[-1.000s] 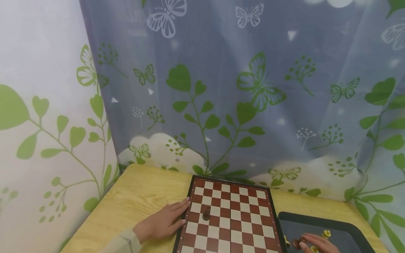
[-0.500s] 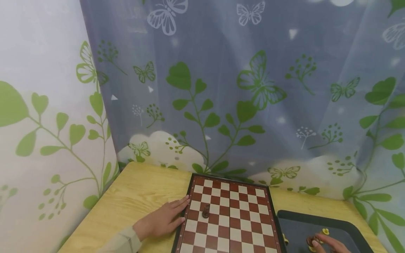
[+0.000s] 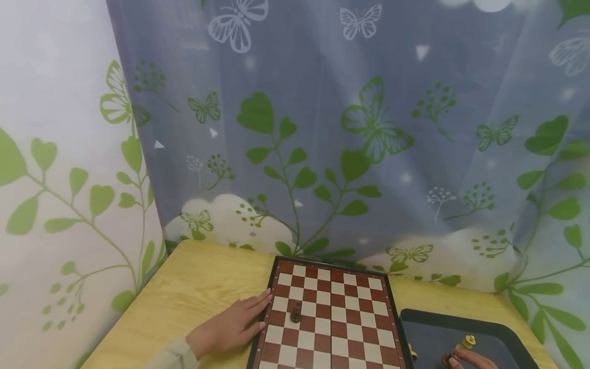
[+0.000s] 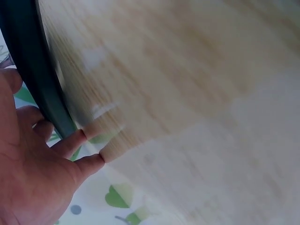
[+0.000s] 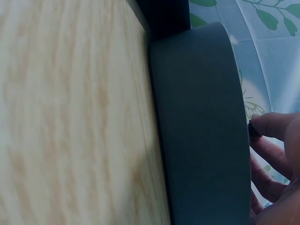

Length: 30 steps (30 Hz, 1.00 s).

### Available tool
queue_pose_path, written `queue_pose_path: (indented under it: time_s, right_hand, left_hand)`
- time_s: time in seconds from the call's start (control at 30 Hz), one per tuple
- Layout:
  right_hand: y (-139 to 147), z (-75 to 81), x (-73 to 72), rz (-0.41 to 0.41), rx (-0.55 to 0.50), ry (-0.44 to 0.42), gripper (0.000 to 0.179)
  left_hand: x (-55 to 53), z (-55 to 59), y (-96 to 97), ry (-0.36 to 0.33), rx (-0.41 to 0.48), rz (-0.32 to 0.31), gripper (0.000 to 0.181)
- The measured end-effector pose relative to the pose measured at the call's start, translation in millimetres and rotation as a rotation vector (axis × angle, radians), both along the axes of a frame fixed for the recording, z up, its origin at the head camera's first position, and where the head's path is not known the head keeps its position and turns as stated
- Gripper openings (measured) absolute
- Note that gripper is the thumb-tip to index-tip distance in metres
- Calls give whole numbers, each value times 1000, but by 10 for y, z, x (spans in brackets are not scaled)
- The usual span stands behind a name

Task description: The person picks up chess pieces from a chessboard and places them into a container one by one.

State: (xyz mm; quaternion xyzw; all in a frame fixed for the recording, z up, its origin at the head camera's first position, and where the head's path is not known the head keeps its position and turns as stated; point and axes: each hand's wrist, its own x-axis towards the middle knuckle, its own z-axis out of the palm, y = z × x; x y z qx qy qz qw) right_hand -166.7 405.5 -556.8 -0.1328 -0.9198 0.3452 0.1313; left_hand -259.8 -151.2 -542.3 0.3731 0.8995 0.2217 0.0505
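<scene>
A chessboard (image 3: 338, 312) with red-brown and cream squares lies on the table, and one dark brown chess piece (image 3: 296, 312) stands on its left half. My left hand (image 3: 230, 328) rests against the board's left edge with fingers extended; in the left wrist view the hand (image 4: 33, 168) lies at the dark board side (image 4: 44, 79). At the lower right, my right hand (image 3: 473, 360) pinches another dark brown chess piece (image 3: 446, 360) over the tray. The right wrist view shows that piece (image 5: 254, 131) between thumb and finger, mostly hidden behind the tray wall (image 5: 201, 126).
The dark grey tray (image 3: 461, 316) sits right beside the board. In it lie a yellow chess piece (image 3: 467, 342) near my right hand and another yellow piece (image 3: 412, 352) by the left wall. A patterned curtain (image 3: 313, 128) hangs behind the wooden table (image 3: 203, 271).
My right hand has shifted right within the tray, then slightly lower, with the dark chess piece in its fingers. The left hand stays at the board's edge. The head view has shifted slightly.
</scene>
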Motion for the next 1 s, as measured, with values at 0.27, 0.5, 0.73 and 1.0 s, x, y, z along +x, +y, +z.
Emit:
queue_pose_path:
  time_s: [0.27, 0.5, 0.73, 1.0]
  right_hand:
    - [-150, 19, 33, -97, 41, 62, 42]
    - [-252, 55, 98, -81, 111, 195, 29]
    - [-97, 22, 19, -36, 50, 13, 46]
    - [68, -55, -10, 10, 59, -23, 44]
  left_hand:
    - [9, 29, 10, 7, 18, 2, 63]
    - [8, 46, 0, 1, 0, 23, 62]
    - [1, 72, -1, 10, -9, 12, 61]
    - [17, 33, 12, -6, -18, 10, 61]
